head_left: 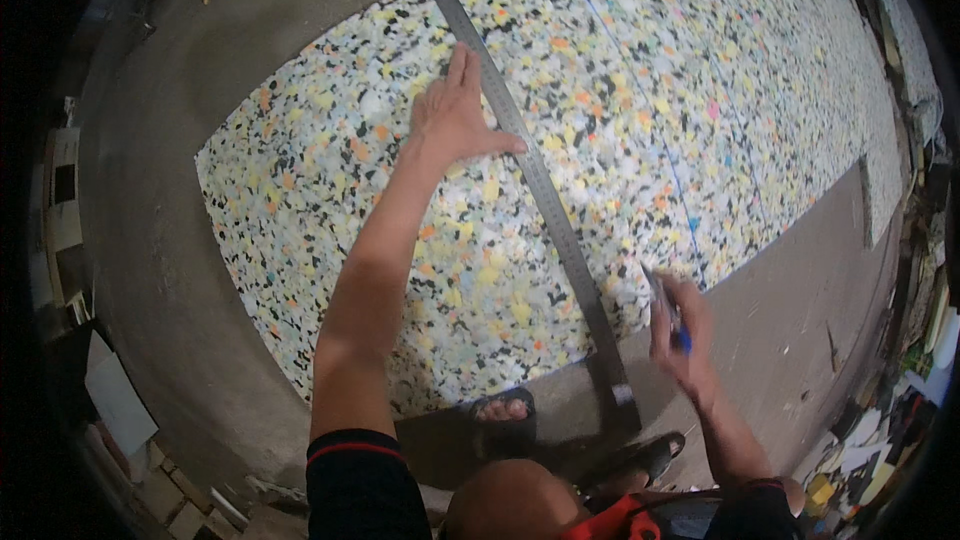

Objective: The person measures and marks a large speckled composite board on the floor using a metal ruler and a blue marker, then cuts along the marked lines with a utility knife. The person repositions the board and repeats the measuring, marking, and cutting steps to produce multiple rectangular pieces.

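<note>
A big sheet of speckled rebonded foam (330, 200) lies on the floor, flecked white, yellow, black and orange. Across it runs a long metal ruler (548, 195), slanting from the far edge down past the near edge. My left hand (450, 125) lies on the foam and ruler with its thumb and fingers stretched out, the fingertips and thumb tip against the ruler. To the right of the ruler, by the foam's near edge, my right hand (688, 330) is closed around a knife (654, 285) with a dark pointed blade. A blue part (684, 339) shows between its fingers; whether it belongs to the knife I cannot tell.
Blue lines (668, 162) cross the right part of the foam. My sandalled foot (505, 408) is at the near edge. Scraps (860, 450) are heaped at the lower right, and boards (115, 395) lie along the left. Another foam piece (880, 190) sits at the far right.
</note>
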The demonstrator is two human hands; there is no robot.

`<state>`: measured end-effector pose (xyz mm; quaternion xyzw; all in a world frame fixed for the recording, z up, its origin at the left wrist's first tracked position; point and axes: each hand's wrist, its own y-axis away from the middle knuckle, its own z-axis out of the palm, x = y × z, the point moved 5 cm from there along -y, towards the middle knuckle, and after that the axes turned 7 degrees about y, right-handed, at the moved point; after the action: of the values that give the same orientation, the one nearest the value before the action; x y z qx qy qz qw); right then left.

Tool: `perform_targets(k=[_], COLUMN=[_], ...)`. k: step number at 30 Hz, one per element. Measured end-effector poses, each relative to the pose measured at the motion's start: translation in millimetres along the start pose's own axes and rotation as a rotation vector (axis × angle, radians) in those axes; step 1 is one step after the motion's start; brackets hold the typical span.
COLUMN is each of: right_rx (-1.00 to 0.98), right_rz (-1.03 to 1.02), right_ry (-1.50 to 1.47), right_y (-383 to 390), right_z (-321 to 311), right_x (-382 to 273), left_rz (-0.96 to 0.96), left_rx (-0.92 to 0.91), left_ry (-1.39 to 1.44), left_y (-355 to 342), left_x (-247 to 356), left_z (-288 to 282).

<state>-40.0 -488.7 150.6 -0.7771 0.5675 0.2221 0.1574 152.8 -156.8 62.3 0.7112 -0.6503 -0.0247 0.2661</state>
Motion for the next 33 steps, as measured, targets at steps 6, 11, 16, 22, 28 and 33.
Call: perform_targets(k=[6, 11, 16, 22, 28, 33], right_rx=[0.252, 0.23, 0.214, 0.114, 0.118, -0.021], right_rz=[-0.089, 0.045, -0.014, -0.11, -0.313, -0.32], right_ry=[-0.565, -0.586, -0.59, -0.41, -0.206, -0.055], right_y=[-277, -390, -429, -436, -440, -404], right_z=[89, 145, 163, 160, 146, 127], right_x=[-13, -55, -59, -69, -70, -62], left_rz=[0.111, 0.085, 0.065, 0.062, 0.08, 0.091], left_rx=[0.134, 0.102, 0.063, 0.049, 0.075, 0.067], left_ry=[0.04, 0.109, 0.132, 0.168, 0.125, 0.128], left_y=[-5, 4, 1, -2, -3, 0], left_x=[6, 2, -2, -9, -4, -3], left_z=[4, -1, 1, 7, 7, 3])
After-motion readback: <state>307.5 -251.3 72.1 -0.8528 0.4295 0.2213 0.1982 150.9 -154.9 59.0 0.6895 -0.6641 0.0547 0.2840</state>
